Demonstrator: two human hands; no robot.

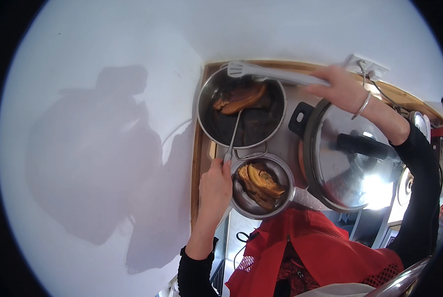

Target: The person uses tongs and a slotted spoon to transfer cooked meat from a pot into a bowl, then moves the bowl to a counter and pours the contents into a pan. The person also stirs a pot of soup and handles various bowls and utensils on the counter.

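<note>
My left hand point(215, 185) grips the handle of a utensil point(234, 135) whose far end reaches into a metal pot point(279, 126), under a browned piece of meat point(243, 100); that end is hidden. My right hand point(336, 87) holds a pale slotted spatula or tongs point(273, 73), slightly blurred, its slotted head over the pot's far rim. Dark liquid lies in the pot. Nearer to me stands a metal bowl point(291, 178) with several browned pieces of meat point(262, 183) in it.
A large pot with a shiny metal lid point(329, 156) and black handles stands to the right. A wall outlet with plugs point(368, 67) and cords is behind it. Plates point(418, 122) stand at the far right. A white wall rises at the left and back, beside the wooden counter edge point(197, 148).
</note>
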